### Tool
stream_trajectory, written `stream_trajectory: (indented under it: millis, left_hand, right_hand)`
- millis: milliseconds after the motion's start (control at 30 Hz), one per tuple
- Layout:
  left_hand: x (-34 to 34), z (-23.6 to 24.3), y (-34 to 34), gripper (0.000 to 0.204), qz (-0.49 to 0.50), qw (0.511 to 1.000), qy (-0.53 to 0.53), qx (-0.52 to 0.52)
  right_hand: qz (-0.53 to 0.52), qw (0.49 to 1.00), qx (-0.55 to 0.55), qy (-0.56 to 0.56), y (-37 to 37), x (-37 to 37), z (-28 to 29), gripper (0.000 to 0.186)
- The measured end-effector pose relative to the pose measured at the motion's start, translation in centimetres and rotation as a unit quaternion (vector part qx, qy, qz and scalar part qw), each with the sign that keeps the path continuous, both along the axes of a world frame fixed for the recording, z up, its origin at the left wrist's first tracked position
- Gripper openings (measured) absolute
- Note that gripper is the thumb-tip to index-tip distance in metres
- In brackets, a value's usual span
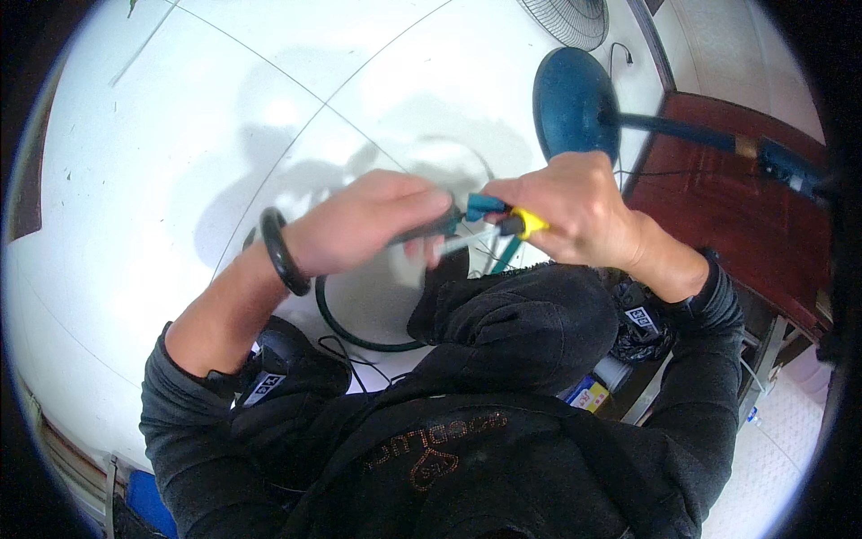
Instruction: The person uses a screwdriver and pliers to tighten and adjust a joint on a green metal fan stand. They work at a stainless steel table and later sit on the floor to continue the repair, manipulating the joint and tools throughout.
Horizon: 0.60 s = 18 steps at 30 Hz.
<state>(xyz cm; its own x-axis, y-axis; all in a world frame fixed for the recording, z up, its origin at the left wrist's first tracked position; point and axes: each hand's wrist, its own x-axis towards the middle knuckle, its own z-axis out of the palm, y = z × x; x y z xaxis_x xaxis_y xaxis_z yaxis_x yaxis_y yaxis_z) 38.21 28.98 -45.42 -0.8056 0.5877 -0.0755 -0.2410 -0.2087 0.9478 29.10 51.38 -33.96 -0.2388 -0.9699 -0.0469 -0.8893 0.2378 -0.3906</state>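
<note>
My left hand (382, 216), with a black bangle (284, 251) on its wrist, is closed round a dark green part (438, 225). Motion smears this hand, and the part's kind is mostly hidden. Close by on the right, my right hand (575, 211) grips a screwdriver with a yellow and black handle (530, 223). Its pale shaft (467, 241) points left toward my left fingers. A small teal piece (486, 207) sticks out at the right thumb and forefinger, close to the dark green part; whether they touch I cannot tell.
Beyond my right hand lies a blue round stand base (575, 103) with its pole (682, 131) across a red-brown wooden panel (718, 207). A wire fan grille (575, 20) is at the top. Below my hands, a dark green ring (359, 338) rests by thin black cable on the white tiled floor (206, 117).
</note>
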Motion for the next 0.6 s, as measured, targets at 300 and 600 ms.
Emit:
stream_trajectory:
  millis: [300,600]
  left_hand:
    - [1.3,2.7,1.2,0.02,0.282,0.92,0.19,-0.197]
    - [-3.2,2.9,2.5,0.03,0.256,0.845,0.281,-0.376]
  right_hand:
    - [-0.261,0.92,0.073,-0.284,-1.7,-1.9,1.9,0.028]
    - [-0.393,0.833,0.126,-0.369,-2.1,-4.2,3.8,0.025]
